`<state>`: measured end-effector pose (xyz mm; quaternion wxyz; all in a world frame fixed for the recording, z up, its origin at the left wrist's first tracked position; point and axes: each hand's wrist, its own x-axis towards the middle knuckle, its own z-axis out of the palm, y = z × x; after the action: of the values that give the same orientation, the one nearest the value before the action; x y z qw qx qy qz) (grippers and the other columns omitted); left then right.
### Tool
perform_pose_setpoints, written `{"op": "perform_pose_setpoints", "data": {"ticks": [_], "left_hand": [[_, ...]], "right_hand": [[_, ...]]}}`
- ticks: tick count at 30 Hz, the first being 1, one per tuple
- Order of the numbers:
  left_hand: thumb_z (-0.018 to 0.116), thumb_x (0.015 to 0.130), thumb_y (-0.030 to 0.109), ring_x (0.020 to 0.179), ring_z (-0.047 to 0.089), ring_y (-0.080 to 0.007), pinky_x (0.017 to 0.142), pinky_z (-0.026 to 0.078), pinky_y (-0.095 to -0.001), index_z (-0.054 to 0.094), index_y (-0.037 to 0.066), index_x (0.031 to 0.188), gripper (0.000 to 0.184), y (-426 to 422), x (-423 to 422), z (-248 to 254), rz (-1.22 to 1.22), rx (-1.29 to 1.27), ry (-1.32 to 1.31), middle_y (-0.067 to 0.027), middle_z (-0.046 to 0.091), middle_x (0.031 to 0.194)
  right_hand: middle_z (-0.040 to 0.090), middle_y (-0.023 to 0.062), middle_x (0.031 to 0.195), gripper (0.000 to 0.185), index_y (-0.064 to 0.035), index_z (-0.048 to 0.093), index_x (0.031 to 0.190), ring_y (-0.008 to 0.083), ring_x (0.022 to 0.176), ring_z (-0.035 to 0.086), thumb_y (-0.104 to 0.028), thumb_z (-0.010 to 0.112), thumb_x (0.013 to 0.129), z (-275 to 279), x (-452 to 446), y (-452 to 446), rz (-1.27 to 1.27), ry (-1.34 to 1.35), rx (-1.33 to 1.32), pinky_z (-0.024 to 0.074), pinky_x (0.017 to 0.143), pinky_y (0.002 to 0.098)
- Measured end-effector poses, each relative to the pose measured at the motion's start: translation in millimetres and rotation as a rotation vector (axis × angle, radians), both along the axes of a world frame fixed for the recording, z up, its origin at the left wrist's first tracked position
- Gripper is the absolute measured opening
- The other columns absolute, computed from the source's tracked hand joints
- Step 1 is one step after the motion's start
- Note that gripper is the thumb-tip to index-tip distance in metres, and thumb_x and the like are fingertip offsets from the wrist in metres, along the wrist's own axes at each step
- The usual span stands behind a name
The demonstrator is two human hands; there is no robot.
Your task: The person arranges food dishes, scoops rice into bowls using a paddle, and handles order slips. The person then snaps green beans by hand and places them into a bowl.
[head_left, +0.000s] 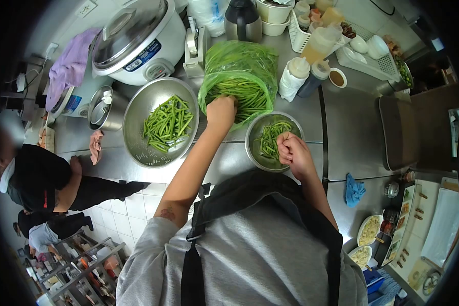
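Note:
My left hand [222, 111] reaches into the mouth of a green plastic bag [245, 53] full of green beans [247, 97]. Its fingertips are hidden among the beans and the bag's edge. Over the right rim of a small metal bowl [249, 148] is my right hand [295, 153], with its fingers curled closed; whatever may be inside them does not show. Cut green beans [271, 138] lie in that bowl. To the left, a large metal colander [132, 120] holds more cut green beans [168, 124].
A rice cooker [137, 46] and a metal pot [107, 112] stand at the left. Squeeze bottles [295, 76], a sauce cup [337, 77] and a thermal jug [243, 20] are behind. A blue cloth [354, 190] lies right. A person in black [35, 176] stands at the left.

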<state>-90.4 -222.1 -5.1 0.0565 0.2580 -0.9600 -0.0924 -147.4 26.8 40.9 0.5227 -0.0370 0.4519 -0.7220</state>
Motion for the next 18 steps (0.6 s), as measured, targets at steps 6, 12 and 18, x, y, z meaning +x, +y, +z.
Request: {"op": "perform_pose_setpoints", "data": {"ticks": [6, 12, 18], "left_hand": [[0.070, 0.073, 0.016, 0.078, 0.067, -0.0269, 0.068, 0.054, -0.0392, 0.069, 0.014, 0.084, 0.011, -7.7, 6.4, -10.5, 0.076, -0.053, -0.005, -0.0102, 0.065, 0.084], [0.073, 0.073, 0.017, 0.086, 0.061, -0.0280, 0.070, 0.050, -0.0391, 0.067, 0.013, 0.089, 0.017, -1.3, 25.7, 30.6, 0.033, 0.031, 0.288, -0.0065, 0.064, 0.083], [0.073, 0.074, 0.016, 0.081, 0.056, -0.0281, 0.070, 0.047, -0.0384, 0.067, 0.012, 0.088, 0.016, 27.0, 34.4, 74.7, -0.175, 0.166, 0.454, -0.0053, 0.064, 0.084]], "right_hand": [[0.036, -0.0067, 0.062, 0.021, -0.0014, 0.057, 0.093, 0.0010, 0.048, 0.026, -0.005, 0.037, 0.090, 17.4, -1.9, -3.9, 0.034, 0.205, 0.151, 0.0222, 0.042, 0.0179], [0.040, -0.0090, 0.064, 0.019, -0.0030, 0.062, 0.100, 0.0002, 0.050, 0.032, -0.011, 0.046, 0.093, 17.0, -1.8, -4.8, 0.059, 0.390, 0.166, 0.0254, 0.045, 0.0187], [0.054, -0.0005, 0.064, 0.019, -0.0033, 0.064, 0.099, 0.0063, 0.057, 0.048, -0.020, 0.056, 0.093, 32.6, -8.6, -25.0, -0.008, 1.005, 0.324, 0.0376, 0.053, 0.0263]]}}
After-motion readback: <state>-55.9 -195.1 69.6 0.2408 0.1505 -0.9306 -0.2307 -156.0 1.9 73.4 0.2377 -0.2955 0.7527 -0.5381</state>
